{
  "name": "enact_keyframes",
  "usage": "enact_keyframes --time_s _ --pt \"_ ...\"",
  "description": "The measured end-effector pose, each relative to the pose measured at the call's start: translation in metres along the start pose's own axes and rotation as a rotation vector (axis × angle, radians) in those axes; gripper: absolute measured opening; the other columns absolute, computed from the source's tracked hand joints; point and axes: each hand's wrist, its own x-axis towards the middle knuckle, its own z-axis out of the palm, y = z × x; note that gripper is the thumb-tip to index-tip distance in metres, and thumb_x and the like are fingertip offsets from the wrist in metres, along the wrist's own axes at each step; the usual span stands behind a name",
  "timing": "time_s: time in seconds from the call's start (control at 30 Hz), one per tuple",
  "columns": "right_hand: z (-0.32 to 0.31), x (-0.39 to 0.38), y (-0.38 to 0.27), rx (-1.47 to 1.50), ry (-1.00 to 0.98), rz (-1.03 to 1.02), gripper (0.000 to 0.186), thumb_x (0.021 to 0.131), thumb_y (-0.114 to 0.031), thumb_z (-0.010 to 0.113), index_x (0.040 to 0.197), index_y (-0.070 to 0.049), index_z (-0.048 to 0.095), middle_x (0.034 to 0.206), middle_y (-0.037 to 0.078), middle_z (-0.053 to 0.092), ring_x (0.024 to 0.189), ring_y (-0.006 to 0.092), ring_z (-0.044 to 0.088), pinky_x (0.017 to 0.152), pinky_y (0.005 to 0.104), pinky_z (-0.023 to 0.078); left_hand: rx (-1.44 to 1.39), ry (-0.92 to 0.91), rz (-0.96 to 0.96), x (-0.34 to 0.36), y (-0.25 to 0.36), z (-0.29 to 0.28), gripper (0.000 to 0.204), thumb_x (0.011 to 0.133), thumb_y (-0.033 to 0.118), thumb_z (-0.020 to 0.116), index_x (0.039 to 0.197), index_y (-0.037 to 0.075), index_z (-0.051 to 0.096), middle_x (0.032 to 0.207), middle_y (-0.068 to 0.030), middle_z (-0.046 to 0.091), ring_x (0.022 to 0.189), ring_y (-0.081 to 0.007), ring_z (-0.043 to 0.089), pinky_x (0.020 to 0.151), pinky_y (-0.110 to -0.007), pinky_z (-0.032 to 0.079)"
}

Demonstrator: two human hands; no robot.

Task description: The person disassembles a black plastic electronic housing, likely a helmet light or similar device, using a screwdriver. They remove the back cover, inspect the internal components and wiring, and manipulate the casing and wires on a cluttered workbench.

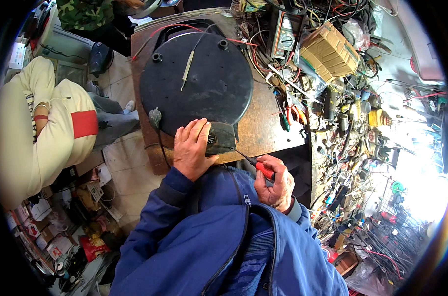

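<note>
A round black appliance (209, 93) lies underside up on the wooden table, its feet pointing upward. My left hand (192, 150) rests on its near edge with outstretched fingers, beside a dark label on the projecting panel (223, 135). In my right hand (277, 183) is a screwdriver with a red and black handle (265, 170). Its thin shaft reaches up and left, and the tip meets the panel's near right corner. A pale test probe (187, 70) with a cable lies across the appliance's underside. To the left of my left hand is a grey plug (155, 117) on a dark cord.
Orange-handled pliers (297, 112) lie at the table's right among wires. Beyond them are a multimeter (286, 38), a cardboard box (329, 52) and heaped tools and parts. A person in a cream jacket (61, 116) sits at the left; another in camouflage (86, 14) is behind.
</note>
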Motion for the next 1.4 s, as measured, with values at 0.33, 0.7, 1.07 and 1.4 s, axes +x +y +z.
enact_keyframes --time_s 0.33,0.7,1.07,1.4 --pt "0.022 0.02 -0.011 -0.213 -0.156 -0.264 0.034 0.078 0.0 0.074 0.107 0.0 0.056 0.095 0.016 0.065 0.076 0.0328 0.066 0.064 0.0401 0.057 -0.008 -0.012 -0.007 -0.002 0.002 -0.003 0.1 0.054 0.026 0.096 0.141 0.004 0.053 0.148 -0.0127 0.052 0.137 -0.0334 0.048 0.113 -0.052 0.036" --pt "0.019 0.029 -0.03 -0.46 -0.235 -0.158 0.027 0.087 -0.023 0.078 0.079 -0.011 0.056 0.066 0.008 0.056 0.053 0.0277 0.062 0.047 0.0401 0.049 0.029 -0.034 -0.04 -0.003 0.006 -0.001 0.093 0.06 0.028 0.095 0.141 0.005 0.055 0.147 -0.0109 0.052 0.139 -0.0308 0.047 0.114 -0.054 0.035" --pt "0.012 0.04 -0.016 -0.291 -0.291 -0.314 0.019 0.081 -0.012 0.076 0.08 -0.01 0.057 0.076 0.009 0.055 0.059 0.0294 0.062 0.05 0.0414 0.05 0.05 0.02 -0.037 -0.014 0.006 0.013 0.095 0.056 0.029 0.095 0.139 0.008 0.055 0.147 -0.0076 0.053 0.139 -0.0274 0.048 0.114 -0.054 0.033" --pt "0.016 0.027 -0.025 -0.511 -0.344 -0.149 0.012 0.081 -0.012 0.067 0.086 -0.011 0.056 0.074 0.009 0.055 0.057 0.0265 0.065 0.046 0.0383 0.051 0.031 0.045 -0.035 -0.013 0.005 0.016 0.098 0.053 0.027 0.097 0.14 0.008 0.055 0.147 -0.0072 0.053 0.139 -0.0275 0.048 0.115 -0.055 0.032"
